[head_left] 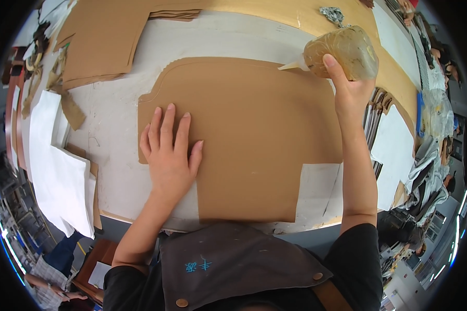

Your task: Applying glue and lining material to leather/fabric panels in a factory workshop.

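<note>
A flat brown leather-like panel (pixel 254 114) lies on the pale worktable, with a curved, stitched-looking line along its far edge and a narrower part toward me. My left hand (pixel 170 150) rests on the panel's left side, palm down and fingers spread. My right hand (pixel 350 85) is wrapped round a translucent squeeze bottle (pixel 345 49) with yellowish smears, tilted on its side. Its pale pointed nozzle (pixel 292 66) aims left and reaches the panel's far edge at the right. Whether anything flows from the tip is too small to tell.
Brown panels (pixel 101 41) are stacked at the far left. White sheets (pixel 59 160) lie over brown pieces at the left, and another white-topped stack (pixel 392 150) stands right of my forearm. A crumpled grey wad (pixel 332 15) sits at the far right. People are visible around the rim.
</note>
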A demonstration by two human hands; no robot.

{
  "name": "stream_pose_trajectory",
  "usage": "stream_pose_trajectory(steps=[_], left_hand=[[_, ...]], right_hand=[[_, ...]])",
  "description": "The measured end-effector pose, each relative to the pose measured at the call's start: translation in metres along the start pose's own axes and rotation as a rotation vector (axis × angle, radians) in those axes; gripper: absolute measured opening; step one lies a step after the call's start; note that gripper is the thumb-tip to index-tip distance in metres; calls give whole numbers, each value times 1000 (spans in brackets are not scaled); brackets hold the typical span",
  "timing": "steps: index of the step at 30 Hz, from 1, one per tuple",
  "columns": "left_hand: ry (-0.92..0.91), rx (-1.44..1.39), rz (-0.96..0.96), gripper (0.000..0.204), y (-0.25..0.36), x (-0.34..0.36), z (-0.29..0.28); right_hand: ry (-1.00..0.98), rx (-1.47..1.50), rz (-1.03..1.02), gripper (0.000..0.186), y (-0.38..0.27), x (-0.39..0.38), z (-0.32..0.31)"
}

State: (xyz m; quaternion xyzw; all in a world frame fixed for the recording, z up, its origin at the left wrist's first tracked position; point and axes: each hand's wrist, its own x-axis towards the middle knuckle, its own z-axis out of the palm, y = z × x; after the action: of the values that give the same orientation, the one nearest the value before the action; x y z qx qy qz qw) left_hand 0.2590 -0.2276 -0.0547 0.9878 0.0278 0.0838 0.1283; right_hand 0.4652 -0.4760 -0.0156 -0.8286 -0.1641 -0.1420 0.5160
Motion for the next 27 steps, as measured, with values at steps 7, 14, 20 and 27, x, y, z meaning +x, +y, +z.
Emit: stream_pose_trajectory(steps=[7,14,20,27], left_hand=[[18,41,34,50,0,1,0],[-2,48,33,49,1,2,-2],[-11,65,33,49,1,2,-3],[-16,94,38,48,3,3,-4]], right_hand=[[58,33,26,65,8,-2,-23],[90,17,37,65,31,-2,-47],[130,-4,53,62,37,-5,-63],[173,57,111,54,40,-13,-77]])
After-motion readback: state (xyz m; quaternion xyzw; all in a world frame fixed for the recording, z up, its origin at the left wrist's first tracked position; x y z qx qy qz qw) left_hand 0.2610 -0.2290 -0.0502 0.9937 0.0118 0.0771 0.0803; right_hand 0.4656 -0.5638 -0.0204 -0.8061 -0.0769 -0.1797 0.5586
